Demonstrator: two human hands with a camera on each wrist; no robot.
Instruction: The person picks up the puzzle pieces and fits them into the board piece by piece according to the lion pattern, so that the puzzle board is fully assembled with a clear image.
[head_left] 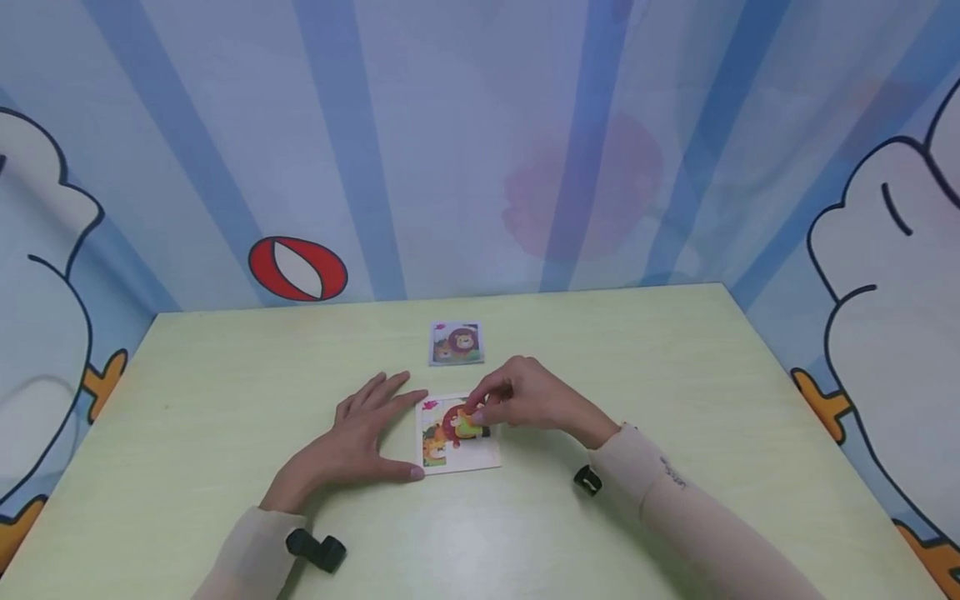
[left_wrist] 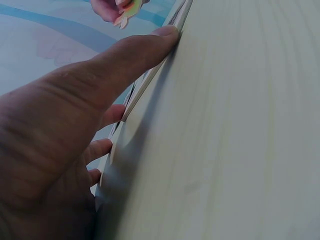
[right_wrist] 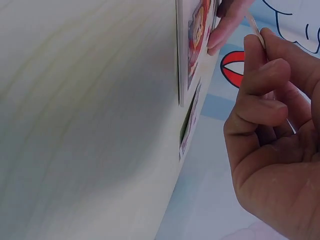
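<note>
A puzzle board (head_left: 465, 457) with a lion picture lies on the table, its lower right part bare white. My left hand (head_left: 358, 437) rests along its left side, fingers spread, thumb and index finger touching the corners. Between thumb and fingertips, my right hand (head_left: 534, 395) pinches a small yellow-green puzzle piece (head_left: 468, 427) over the right half of the board. In the right wrist view this piece (right_wrist: 255, 29) appears as a thin edge, raised off the board. The left wrist view shows the left thumb (left_wrist: 135, 55) against the board's edge.
Behind the board lies a small card (head_left: 456, 343) with a similar lion picture. The pale table (head_left: 225, 383) meets a blue striped backdrop (head_left: 465, 150) at its far edge. Dark straps (head_left: 317, 550) sit at both wrists.
</note>
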